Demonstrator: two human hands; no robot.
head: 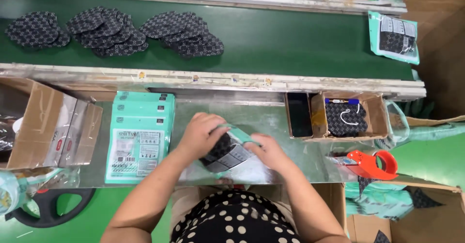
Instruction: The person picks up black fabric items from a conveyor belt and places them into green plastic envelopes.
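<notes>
a: what is held nearest the body?

b: a teal pouch [231, 148] with a dark patterned piece inside is gripped by both hands over the metal worktop [300, 168]. the left hand [201, 135] is closed over its upper left corner, fingers curled on top; the right hand [268, 151] is clamped on its right edge, thumb on the front.

a: and what is seen beside the hands?

b: at nine o'clock from the pouch, a stack of flat teal pouches [139, 136] is laid on the worktop, close to the left hand but not touching it. at three o'clock, well apart, an orange tape dispenser [372, 164] is rested at the worktop's edge.

a: farther out?

b: at two o'clock a small open cardboard box [346, 117] is set, with dark patterned pieces inside. at nine o'clock, past the stack, a larger open carton [43, 124] is placed. beyond, at twelve o'clock, a green conveyor belt [290, 39] is seen; three heaps of dark patterned pieces [116, 32] are spread at eleven o'clock, and one filled teal pouch [395, 37] is laid at one o'clock.
</notes>
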